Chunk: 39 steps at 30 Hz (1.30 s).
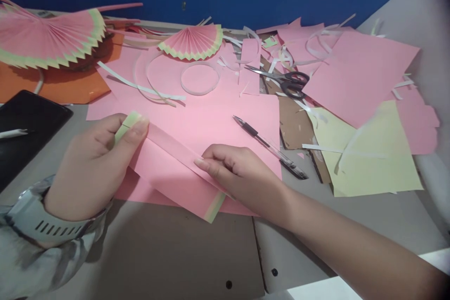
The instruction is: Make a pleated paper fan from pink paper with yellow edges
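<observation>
A pink paper strip (176, 173) with pale green ends is partly folded along its upper edge and hangs tilted over a large pink sheet (246, 112). My left hand (101, 159) pinches its green left end between thumb and fingers. Farther right, my right hand (239, 168) pinches the folded edge with thumb and forefinger, its fingers closed. The strip's lower right corner, also green, sticks out below my right hand. A pen (269, 145) lies on the large sheet, just beyond my right hand.
Scissors (284, 79) lie right of centre by brown cardboard (295, 126). Pleated paper fans (193, 40) rest at the back and back left. A black tablet-like object (31, 126) sits left. Pale green paper (372, 164) and pink sheets lie right, among thin paper strips.
</observation>
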### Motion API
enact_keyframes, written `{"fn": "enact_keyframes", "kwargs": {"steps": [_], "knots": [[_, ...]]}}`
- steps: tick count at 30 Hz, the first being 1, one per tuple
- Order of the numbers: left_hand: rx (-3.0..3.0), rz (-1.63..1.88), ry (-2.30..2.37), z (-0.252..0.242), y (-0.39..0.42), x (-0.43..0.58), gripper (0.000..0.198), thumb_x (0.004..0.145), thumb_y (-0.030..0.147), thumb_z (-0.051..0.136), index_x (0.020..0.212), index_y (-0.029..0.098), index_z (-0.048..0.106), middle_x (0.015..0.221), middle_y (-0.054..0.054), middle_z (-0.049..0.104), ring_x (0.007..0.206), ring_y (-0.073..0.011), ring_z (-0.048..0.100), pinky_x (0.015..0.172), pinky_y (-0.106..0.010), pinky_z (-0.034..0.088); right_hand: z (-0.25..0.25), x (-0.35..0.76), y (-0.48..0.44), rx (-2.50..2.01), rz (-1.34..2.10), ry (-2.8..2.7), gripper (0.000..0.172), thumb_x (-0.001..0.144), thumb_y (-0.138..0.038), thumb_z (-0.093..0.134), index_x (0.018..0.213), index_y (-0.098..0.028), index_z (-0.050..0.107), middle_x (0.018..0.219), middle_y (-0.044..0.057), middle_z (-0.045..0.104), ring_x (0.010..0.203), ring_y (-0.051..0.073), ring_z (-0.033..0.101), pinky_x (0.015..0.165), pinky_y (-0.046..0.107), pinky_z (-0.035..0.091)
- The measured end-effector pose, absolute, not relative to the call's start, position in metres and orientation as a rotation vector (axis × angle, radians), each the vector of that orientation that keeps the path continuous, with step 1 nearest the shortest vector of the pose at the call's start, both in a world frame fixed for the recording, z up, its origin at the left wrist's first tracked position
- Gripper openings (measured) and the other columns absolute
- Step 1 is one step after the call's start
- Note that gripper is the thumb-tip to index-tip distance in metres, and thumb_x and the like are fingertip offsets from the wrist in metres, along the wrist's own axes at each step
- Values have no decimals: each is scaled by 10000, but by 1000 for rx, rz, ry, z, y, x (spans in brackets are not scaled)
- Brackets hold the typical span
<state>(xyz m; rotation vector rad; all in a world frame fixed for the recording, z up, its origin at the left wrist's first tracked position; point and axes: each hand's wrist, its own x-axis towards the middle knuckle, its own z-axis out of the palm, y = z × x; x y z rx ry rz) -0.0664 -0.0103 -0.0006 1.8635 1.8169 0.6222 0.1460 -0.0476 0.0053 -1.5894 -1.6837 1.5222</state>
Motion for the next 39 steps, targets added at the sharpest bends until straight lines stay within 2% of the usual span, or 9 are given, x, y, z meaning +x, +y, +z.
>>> {"fn": "enact_keyframes", "kwargs": {"steps": [12,21,26,39], "knots": [[1859,539,1837,1,-9,-66,406,856,543,407,643,203,465,574,72,380,538,-82,387,493,-209,306,3,145,-53,-1579,1462,-1698,313,899,-430,425,686,-206,473,590,-55,417,535,83,345,460,193,280],[1811,538,1803,0,-9,-67,388,857,553,402,709,219,532,626,80,487,576,-89,448,529,-217,330,2,144,-53,-1587,1395,-1739,309,902,-408,431,679,-200,475,584,-56,430,538,79,358,470,190,281],[1822,627,1858,0,-7,-67,371,852,531,430,710,210,550,584,77,447,559,-88,420,515,-207,307,2,147,-52,-1565,1433,-1693,282,893,-417,446,722,-204,514,581,-58,406,534,80,332,468,190,266],[1773,655,1864,-2,-5,-73,385,838,562,440,722,210,548,585,80,439,551,-77,408,505,-206,304,1,146,-52,-1554,1460,-1620,318,858,-466,503,685,-200,479,562,-67,363,530,79,300,459,192,238]]}}
